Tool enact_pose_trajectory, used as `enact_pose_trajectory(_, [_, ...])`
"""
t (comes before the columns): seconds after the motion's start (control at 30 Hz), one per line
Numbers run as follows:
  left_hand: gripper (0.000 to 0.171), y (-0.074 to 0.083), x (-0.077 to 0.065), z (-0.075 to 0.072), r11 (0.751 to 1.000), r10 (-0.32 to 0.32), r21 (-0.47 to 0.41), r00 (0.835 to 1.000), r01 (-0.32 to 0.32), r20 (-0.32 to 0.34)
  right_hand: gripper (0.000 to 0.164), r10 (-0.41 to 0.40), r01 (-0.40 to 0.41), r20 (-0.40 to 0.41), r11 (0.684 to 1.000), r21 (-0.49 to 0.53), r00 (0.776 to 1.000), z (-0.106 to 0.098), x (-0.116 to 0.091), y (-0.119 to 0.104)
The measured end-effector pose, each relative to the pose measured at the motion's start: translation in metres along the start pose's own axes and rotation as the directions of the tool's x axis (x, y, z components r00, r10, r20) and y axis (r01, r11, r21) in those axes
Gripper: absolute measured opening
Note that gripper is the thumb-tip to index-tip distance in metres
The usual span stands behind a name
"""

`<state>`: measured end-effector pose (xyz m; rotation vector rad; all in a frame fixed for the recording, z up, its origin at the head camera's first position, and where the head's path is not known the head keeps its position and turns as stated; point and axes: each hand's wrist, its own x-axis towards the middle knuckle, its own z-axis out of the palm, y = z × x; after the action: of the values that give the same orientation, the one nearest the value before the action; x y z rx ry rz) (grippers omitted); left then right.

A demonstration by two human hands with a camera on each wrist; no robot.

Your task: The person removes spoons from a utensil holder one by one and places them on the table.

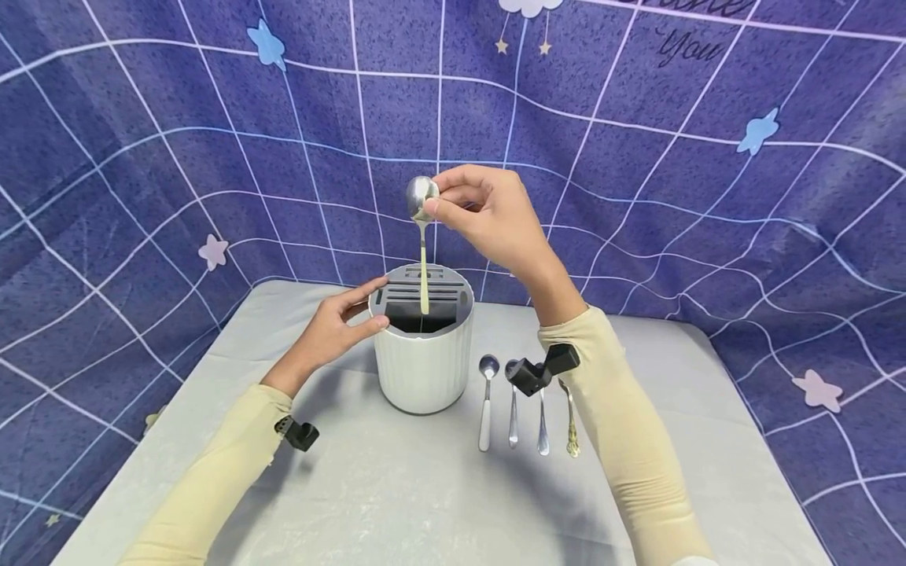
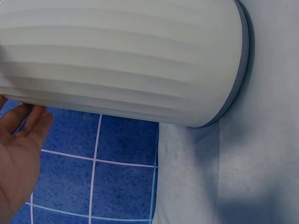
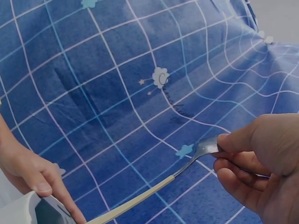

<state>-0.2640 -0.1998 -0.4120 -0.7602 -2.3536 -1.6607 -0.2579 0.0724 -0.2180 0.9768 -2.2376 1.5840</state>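
In the head view, my right hand (image 1: pixel 488 208) pinches a spoon (image 1: pixel 424 275) by its silver bowl. Its pale yellow handle hangs straight down, the end overlapping the dark opening in the top of a white ribbed utensil holder (image 1: pixel 425 362). The right wrist view shows thumb and fingertips on the bowl of the spoon (image 3: pixel 140 198). My left hand (image 1: pixel 336 326) rests at the holder's left side, thumb and fingers extended and spread along the rim. In the left wrist view, fingertips of the left hand (image 2: pixel 23 144) touch the side of the holder (image 2: pixel 126 60).
Several spoons lie in a row right of the holder: a white-handled spoon (image 1: pixel 485 409), silver ones, and one with an ornate gold handle (image 1: pixel 572 432). My right wrist's black camera (image 1: pixel 541 369) partly covers them. The grey-covered table (image 1: pixel 396 487) meets a blue gridded cloth (image 1: pixel 297 189) behind.
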Motion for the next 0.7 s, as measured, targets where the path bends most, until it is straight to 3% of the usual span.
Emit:
enact_pose_trajectory(0.4, [0.061,-0.002,0.000,-0.001,1.000,0.000,-0.011,1.000,0.000,0.009,0.017,0.048,-0.047,-0.045,0.999,0.018,0.998,-0.020,-0.009,-0.001])
enact_pose_trajectory(0.7, [0.061,-0.001,0.000,0.000,1.000,0.001,-0.015,1.000,-0.001,0.008,0.022,0.087,-0.085,-0.092,0.996,0.029,0.992,-0.041,-0.025,0.010])
